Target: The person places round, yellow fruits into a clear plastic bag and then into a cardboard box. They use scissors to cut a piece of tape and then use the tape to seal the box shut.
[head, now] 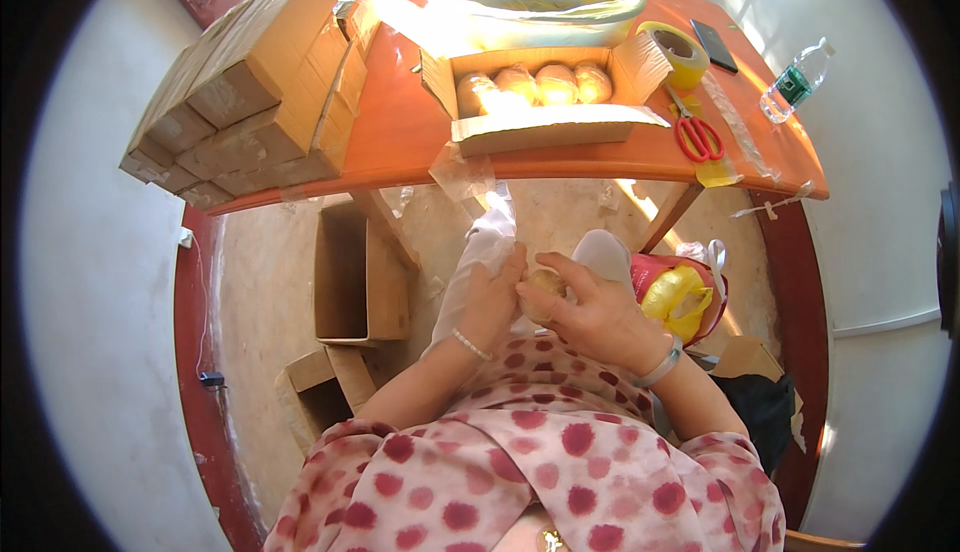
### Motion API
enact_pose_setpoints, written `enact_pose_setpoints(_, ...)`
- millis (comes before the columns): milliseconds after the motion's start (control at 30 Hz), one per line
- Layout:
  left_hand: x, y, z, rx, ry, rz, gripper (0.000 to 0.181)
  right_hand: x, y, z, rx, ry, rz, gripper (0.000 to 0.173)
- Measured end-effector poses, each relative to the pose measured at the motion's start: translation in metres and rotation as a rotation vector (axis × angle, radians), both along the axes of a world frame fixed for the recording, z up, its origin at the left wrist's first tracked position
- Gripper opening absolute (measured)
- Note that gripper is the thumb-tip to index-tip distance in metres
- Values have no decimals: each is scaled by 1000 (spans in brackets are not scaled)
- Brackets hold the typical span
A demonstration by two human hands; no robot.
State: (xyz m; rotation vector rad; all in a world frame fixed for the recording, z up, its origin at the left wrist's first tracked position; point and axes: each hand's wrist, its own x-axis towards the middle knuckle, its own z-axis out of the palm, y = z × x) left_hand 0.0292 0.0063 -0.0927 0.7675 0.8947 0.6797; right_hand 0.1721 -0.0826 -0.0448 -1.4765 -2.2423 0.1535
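Note:
Above my lap, my right hand [600,312] curls around a round yellowish-brown item [546,291] that looks wrapped in clear plastic. Its thumb and fingers clasp the item from the right. My left hand [486,298] is close against the item's left side, fingers bent and largely hidden; whether it grips anything is unclear. On the table ahead, an open cardboard box [547,139] holds a row of several similar plastic-wrapped round items [556,85], partly washed out by sunlight.
Stacked cardboard boxes [240,94] fill the table's left side. Behind the open box stands a plastic-lined basin [532,23]. To the right lie a tape roll [694,68], red-handled scissors [699,139], a phone [714,45] and a bottle [796,83]. An open carton [343,274] and a bag [679,293] flank my legs.

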Motion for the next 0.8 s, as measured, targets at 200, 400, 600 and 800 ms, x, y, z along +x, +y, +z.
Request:
enact_pose_setpoints(200,-3,5,-1,38,86,-50,31,-4,1,11,22,83,-127,54)
enact_pose_setpoints(400,0,8,-27,249,18,-22,34,-5,5,13,-370,623,-174,55)
enact_pose_setpoints(600,-1,6,-13,262,64,-1,32,1,9,9,-429,632,-101,52)
enact_pose_setpoints(800,-17,20,7,111,-93,-127,18,7,8,6,-502,763,-155,48)
